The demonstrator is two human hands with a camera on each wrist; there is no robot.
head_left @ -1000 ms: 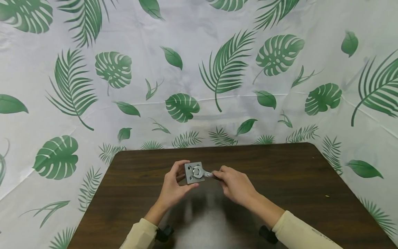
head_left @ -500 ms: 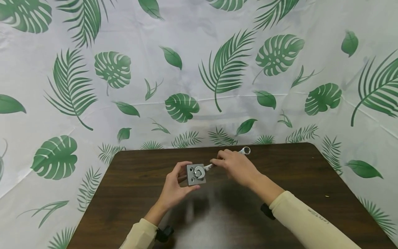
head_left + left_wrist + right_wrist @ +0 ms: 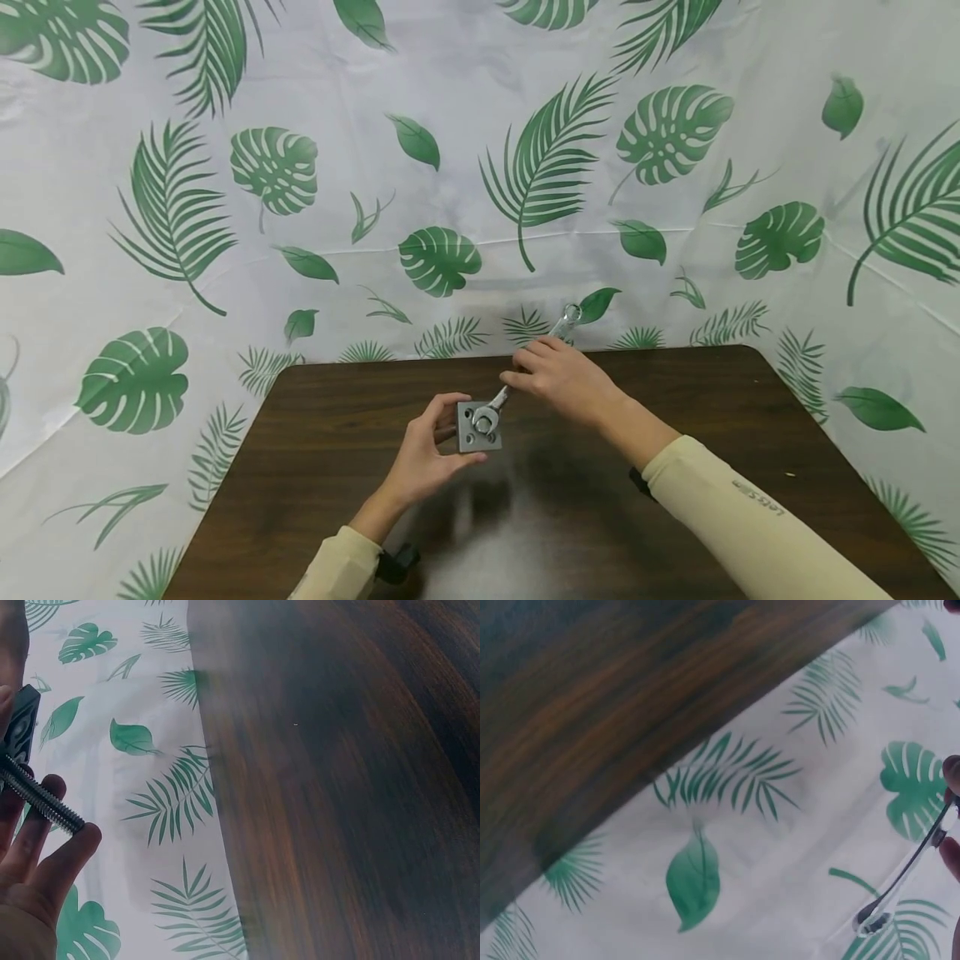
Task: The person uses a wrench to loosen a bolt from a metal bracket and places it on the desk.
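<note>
My left hand (image 3: 422, 458) holds a square grey metal block (image 3: 491, 444) by its edges, thumb below and fingers above, over the table. Holes show in the block's face, and a large bolt (image 3: 483, 426) sits in it with its head toward me. In the left wrist view the bolt's threaded shank (image 3: 46, 799) sticks out behind the block, near the fingertips. A combination wrench (image 3: 501, 397) has its near end on the bolt head. My right hand (image 3: 562, 377) grips the wrench's handle; its ring end (image 3: 572, 313) rises beyond the fingers, up and to the right.
A dark wood-grain table (image 3: 637, 500) lies under both hands. Behind it and at its sides hangs a white sheet (image 3: 360, 292) printed with green leaves. A tiny yellowish scrap (image 3: 790, 474) lies on the table at the right.
My right hand has swung the wrench handle counterclockwise, from pointing right to pointing steeply up and right. The ring end has come into sight. The block has shifted slightly right and down.
</note>
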